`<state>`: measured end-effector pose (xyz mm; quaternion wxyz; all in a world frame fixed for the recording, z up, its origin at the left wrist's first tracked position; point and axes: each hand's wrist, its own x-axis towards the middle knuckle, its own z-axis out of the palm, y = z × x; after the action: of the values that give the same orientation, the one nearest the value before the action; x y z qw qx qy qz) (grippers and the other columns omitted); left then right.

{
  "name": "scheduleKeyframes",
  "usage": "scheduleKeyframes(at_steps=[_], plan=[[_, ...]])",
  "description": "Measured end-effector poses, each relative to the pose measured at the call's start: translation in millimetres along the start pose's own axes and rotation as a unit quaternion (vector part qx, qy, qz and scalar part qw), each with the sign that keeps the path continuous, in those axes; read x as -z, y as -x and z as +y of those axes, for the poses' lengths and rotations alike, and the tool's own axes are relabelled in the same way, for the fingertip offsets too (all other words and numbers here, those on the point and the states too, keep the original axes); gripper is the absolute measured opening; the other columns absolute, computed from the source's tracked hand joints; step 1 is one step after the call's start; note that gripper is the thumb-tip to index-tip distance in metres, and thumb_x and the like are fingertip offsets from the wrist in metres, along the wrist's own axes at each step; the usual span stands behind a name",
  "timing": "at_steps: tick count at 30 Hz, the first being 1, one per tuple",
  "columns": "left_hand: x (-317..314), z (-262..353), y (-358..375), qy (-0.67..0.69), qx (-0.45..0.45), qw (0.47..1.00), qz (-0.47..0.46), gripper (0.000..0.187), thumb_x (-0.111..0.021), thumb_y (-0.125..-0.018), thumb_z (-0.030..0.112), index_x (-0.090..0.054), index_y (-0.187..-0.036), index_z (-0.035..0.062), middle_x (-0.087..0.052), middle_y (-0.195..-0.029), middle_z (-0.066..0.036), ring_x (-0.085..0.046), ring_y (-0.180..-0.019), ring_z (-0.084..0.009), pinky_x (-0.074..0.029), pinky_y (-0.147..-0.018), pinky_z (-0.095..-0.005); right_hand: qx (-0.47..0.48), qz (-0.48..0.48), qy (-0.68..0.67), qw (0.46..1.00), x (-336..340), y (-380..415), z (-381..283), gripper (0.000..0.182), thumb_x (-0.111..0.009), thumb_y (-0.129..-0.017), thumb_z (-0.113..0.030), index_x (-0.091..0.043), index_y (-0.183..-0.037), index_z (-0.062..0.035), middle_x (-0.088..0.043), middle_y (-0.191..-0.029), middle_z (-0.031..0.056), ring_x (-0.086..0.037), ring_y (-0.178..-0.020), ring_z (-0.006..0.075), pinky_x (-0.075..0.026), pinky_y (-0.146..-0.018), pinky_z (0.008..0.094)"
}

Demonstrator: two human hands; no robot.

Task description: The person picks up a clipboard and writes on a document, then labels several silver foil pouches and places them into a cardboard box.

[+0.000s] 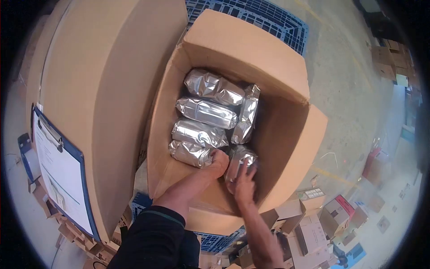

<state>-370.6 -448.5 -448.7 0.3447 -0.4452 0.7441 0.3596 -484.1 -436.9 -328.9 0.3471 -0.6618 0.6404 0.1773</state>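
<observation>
Both hands point(233, 172) grip a foil pouch point(239, 160), fingertips hidden.

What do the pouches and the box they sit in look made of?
Pouches: apparently metallised foil or foil-laminate film, shiny silver, crinkled with sharp bright glints. Box: brown cardboard, matte and unprinted, with folded flaps. Both hands rest on pouches.

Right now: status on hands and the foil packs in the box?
Both hands in the open carton. Left hand and right hand on the nearest foil pack. Five more packs beyond. Nothing blocking.
</observation>
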Motion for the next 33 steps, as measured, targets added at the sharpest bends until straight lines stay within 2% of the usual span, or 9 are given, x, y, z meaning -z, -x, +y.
scheduleKeyframes(at_steps=[4, 11, 14, 16, 18, 20, 24, 28, 33], plan=[[-22, -27, 15, 0.107, -0.035, 0.993, -0.029, 0.025, -0.054, -0.087, 0.022, -0.070, -0.103, 0.0120, -0.070, -0.100, -0.009, -0.068, -0.087, -0.0268, -0.054, -0.066, -0.0422, -0.018, -0.051, 0.019, 0.998, -37, -36, -2, 0.108, -0.082, -0.064, -0.018, -0.014, -0.148, -0.0208, -0.019, -0.144, 0.0305, -0.062, -0.086, 0.0504, -0.056, -0.070, 0.0500], [0, -28, 54, 0.219, 0.004, 0.966, 0.139, 0.027, -0.058, -0.084, 0.024, -0.064, -0.107, 0.0103, -0.067, -0.103, -0.015, -0.068, -0.087, -0.0293, -0.054, -0.071, -0.0435, -0.023, 0.002, 0.080, 0.997, -59, -57, -2, 0.082, -0.068, -0.078, -0.018, -0.021, -0.146, -0.0185, -0.026, -0.140, 0.0310, -0.064, -0.082, 0.0462, -0.057, -0.067, 0.0481], [41, -31, 106, 0.446, 0.043, 0.885, 0.126, 0.028, -0.054, -0.085, 0.024, -0.065, -0.102, 0.0040, -0.068, -0.098, -0.016, -0.068, -0.084, -0.0242, -0.053, -0.072, -0.0387, -0.027, -0.055, -0.049, 0.997, 7, -32, -21, 0.075, -0.069, -0.078, -0.017, -0.030, -0.141, -0.0148, -0.032, -0.138, 0.0307, -0.060, -0.096, 0.0486, -0.053, -0.081, 0.0496], [59, -31, 149, 0.726, -0.023, 0.685, 0.058, 0.028, -0.055, -0.086, 0.024, -0.066, -0.095, 0.0002, -0.069, -0.084, -0.013, -0.068, -0.077, -0.0180, -0.053, -0.067, -0.0327, 0.032, 0.008, -0.154, 0.987, 32, 11, -30, 0.060, -0.067, -0.080, -0.019, -0.043, -0.133, -0.0057, -0.047, -0.130, 0.0247, -0.057, -0.107, 0.0416, -0.047, -0.093, 0.0432], [34, -6, 174, 0.781, -0.084, 0.605, 0.132, 0.026, -0.054, -0.088, 0.021, -0.064, -0.097, -0.0012, -0.068, -0.086, -0.009, -0.066, -0.073, -0.0155, -0.052, -0.064, -0.0299, 0.138, 0.081, -0.298, 0.941, 47, 72, -27, 0.052, -0.064, -0.081, -0.012, -0.048, -0.129, -0.0006, -0.057, -0.120, 0.0206, -0.056, -0.111, 0.0347, -0.044, -0.095, 0.0385], [39, 26, 225, 0.844, -0.105, 0.524, 0.033, 0.024, -0.053, -0.090, 0.018, -0.064, -0.101, -0.0005, -0.068, -0.088, -0.009, -0.066, -0.074, -0.0158, -0.051, -0.063, -0.0294, 0.106, 0.097, -0.389, 0.910, 62, 154, -33, 0.048, -0.062, -0.082, -0.008, -0.050, -0.128, -0.0002, -0.058, -0.120, 0.0175, -0.056, -0.114, 0.0286, -0.045, -0.094, 0.0364], [16, 104, 300, 0.669, -0.270, 0.682, -0.121, 0.029, -0.052, -0.095, 0.024, -0.063, -0.107, -0.0004, -0.068, -0.096, -0.009, -0.065, -0.087, -0.0156, -0.053, -0.075, -0.0310, 0.032, 0.111, -0.383, 0.916, 85, 309, -26, 0.040, -0.068, -0.083, -0.013, -0.058, -0.120, -0.0016, -0.063, -0.109, 0.0155, -0.059, -0.100, 0.0174, -0.050, -0.079, 0.0315], [-8, 181, 384, 0.657, -0.274, 0.584, -0.390, 0.044, -0.048, -0.098, 0.038, -0.061, -0.112, -0.0010, -0.066, -0.108, -0.012, -0.065, -0.093, -0.0171, -0.053, -0.079, -0.0317, -0.089, 0.181, -0.429, 0.881, 14, 445, 17, 0.027, -0.072, -0.080, -0.016, -0.067, -0.102, -0.0014, -0.069, -0.087, 0.0115, -0.064, -0.081, 0.0147, -0.050, -0.073, 0.0296], [-48, 282, 465, 0.420, -0.331, 0.784, -0.315, 0.043, -0.047, -0.098, 0.039, -0.065, -0.109, 0.0015, -0.067, -0.097, -0.005, -0.062, -0.077, -0.0155, -0.050, -0.073, -0.0285, -0.224, 0.342, -0.469, 0.783, -65, 588, 22, 0.024, -0.074, -0.079, -0.018, -0.069, -0.095, -0.0017, -0.070, -0.081, 0.0084, -0.063, -0.074, 0.0134, -0.049, -0.068, 0.0279]])
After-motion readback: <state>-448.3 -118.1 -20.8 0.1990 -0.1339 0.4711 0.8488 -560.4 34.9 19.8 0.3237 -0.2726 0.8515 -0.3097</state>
